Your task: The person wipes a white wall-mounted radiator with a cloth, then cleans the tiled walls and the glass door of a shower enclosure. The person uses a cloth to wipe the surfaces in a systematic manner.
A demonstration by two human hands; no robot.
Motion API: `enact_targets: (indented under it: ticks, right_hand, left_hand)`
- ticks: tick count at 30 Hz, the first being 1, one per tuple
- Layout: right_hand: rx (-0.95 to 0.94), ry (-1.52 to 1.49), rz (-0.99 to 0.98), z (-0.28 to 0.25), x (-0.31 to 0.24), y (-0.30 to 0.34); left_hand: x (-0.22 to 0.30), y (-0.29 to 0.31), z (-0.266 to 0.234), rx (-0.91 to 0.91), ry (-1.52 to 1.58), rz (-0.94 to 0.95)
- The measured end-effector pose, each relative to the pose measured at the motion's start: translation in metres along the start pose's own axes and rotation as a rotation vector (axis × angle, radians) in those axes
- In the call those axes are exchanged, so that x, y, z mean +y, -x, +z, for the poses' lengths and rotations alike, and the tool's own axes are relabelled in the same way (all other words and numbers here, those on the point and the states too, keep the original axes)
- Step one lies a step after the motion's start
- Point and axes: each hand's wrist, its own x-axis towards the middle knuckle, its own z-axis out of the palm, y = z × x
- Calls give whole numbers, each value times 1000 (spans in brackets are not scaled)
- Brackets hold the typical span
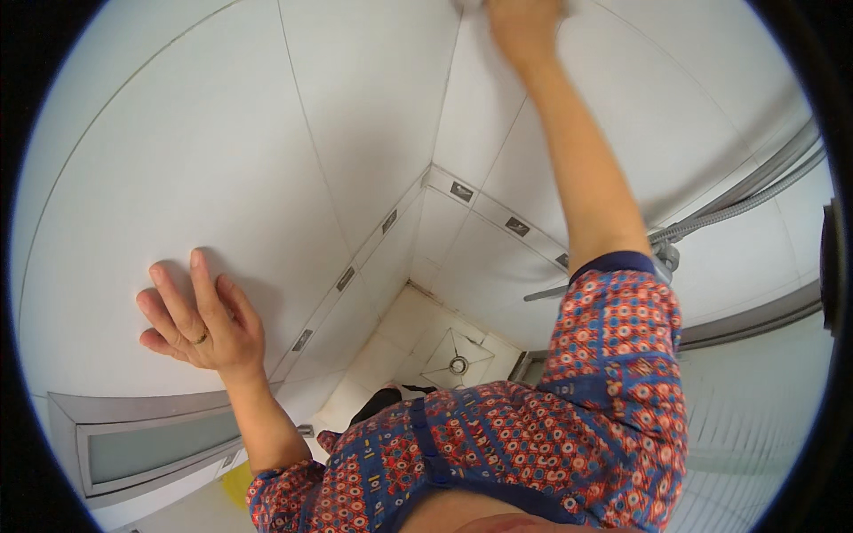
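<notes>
My left hand (pixel 203 315) lies against the white tiled wall (pixel 204 169) on the left, its fingers spread and a ring on one of them. Nothing is held in it. My right arm stretches far up to the other white wall (pixel 675 115), right of the corner. At the upper rim of the picture, my right hand (pixel 526 25) is partly cut off and slightly blurred. Its fingers are hidden, and a small pale patch shows beside it, too little to name.
A grey shower hose (pixel 746 206) and pipe run along the right wall. Below lies a tiled floor with a round drain (pixel 458 365). A grey-framed window (pixel 151 444) is at lower left, a glass panel (pixel 755 409) at lower right. Small dark decorative tiles (pixel 462 191) line both walls.
</notes>
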Motion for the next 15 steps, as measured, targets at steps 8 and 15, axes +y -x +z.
enact_targets:
  ticks: [8, 15]
  right_hand:
    - [-1033, -451, -320, -59, -14, 305]
    - [-241, 20, -286, -70, 55, 23]
  left_hand:
    - [5, -2, 5, -8, 2, 18]
    - [-5, 0, -3, -45, -54, 34]
